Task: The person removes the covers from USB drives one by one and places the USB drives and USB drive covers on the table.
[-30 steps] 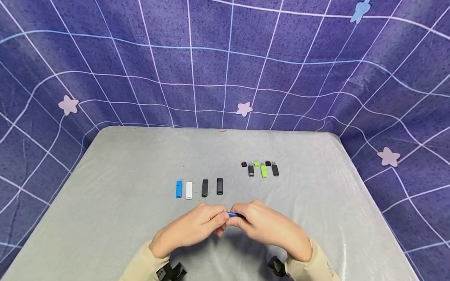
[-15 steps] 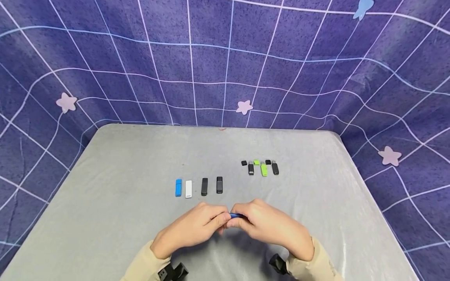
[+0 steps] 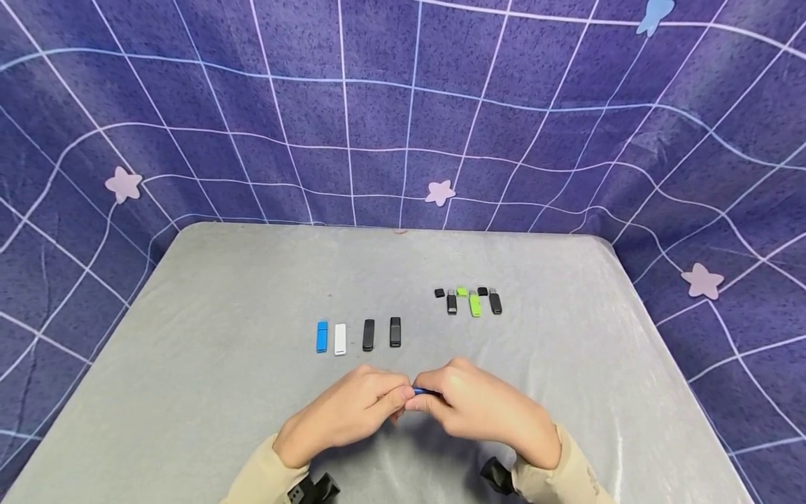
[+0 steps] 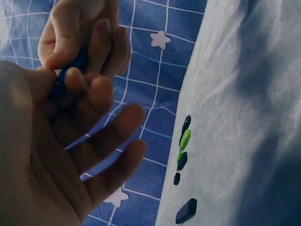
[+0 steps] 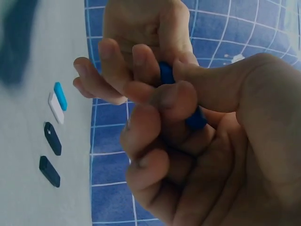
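Note:
Above the table's near part, both hands meet at a dark blue USB stick (image 3: 426, 392), mostly hidden by fingers. My left hand (image 3: 352, 409) pinches its left end between thumb and forefinger; the other fingers spread loosely in the left wrist view. My right hand (image 3: 481, 406) grips the other end with fingers curled round it. In the right wrist view, blue parts of the stick (image 5: 195, 118) show beside the right palm. Whether its cap is on cannot be seen.
Beyond the hands lie a light blue USB stick (image 3: 322, 337), a white one (image 3: 340, 339) and two black ones (image 3: 368, 335). Farther right, two black sticks (image 3: 495, 302) and a green stick (image 3: 475, 304) lie uncapped, their caps (image 3: 462, 292) beside them. A purple curtain (image 3: 283, 119) borders the table.
The hands stay together on the dark blue USB stick, with the left thumb shifted slightly right and less blue showing between them. The sticks on the table lie as before.

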`<state>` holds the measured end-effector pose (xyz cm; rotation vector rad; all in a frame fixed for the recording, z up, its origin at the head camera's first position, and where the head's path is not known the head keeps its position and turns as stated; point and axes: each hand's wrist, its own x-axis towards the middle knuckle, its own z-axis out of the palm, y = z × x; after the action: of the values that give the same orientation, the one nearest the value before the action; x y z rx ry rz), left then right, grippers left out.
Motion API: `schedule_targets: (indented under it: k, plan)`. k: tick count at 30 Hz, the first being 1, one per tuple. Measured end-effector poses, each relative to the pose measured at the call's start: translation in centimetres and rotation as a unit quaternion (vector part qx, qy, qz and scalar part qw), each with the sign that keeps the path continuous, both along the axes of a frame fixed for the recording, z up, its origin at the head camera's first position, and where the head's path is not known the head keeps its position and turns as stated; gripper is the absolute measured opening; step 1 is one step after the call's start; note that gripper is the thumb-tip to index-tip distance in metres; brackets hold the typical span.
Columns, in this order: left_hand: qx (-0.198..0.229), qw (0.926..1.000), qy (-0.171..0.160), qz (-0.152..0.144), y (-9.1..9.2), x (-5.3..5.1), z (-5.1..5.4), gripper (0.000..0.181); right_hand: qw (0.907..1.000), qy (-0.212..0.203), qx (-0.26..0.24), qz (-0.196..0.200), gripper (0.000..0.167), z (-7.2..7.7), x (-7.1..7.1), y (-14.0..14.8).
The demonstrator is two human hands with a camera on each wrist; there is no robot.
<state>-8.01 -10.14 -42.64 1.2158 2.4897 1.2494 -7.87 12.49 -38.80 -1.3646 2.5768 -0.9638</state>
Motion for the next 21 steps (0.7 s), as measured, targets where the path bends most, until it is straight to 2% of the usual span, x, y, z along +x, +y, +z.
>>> schedule_targets:
  k: [4,7,10,15,21]
  plan:
    - [0.020,0.9982,0.056,-0.007,-0.03,-0.10,-0.08,0.042,1.0000,-0.006,0.001,0.008,0.032,0.00,0.05,0.01]
    - [0.018,0.9963,0.083,-0.010,-0.08,-0.18,0.01,0.042,0.9999,-0.015,0.004,0.005,0.035,-0.08,0.11,0.11]
    - [0.019,0.9950,0.096,-0.022,-0.26,-0.18,-0.05,0.042,0.9996,-0.023,0.003,0.013,0.032,-0.19,0.18,0.20]
    - [0.028,0.9956,0.082,-0.034,-0.54,-0.15,-0.38,0.041,0.9995,-0.022,-0.003,0.024,0.030,-0.32,0.24,0.09]
    - [0.037,0.9978,0.034,-0.043,-0.77,-0.22,-0.33,0.040,0.9998,-0.003,-0.003,0.018,0.033,-0.61,0.28,-0.31]
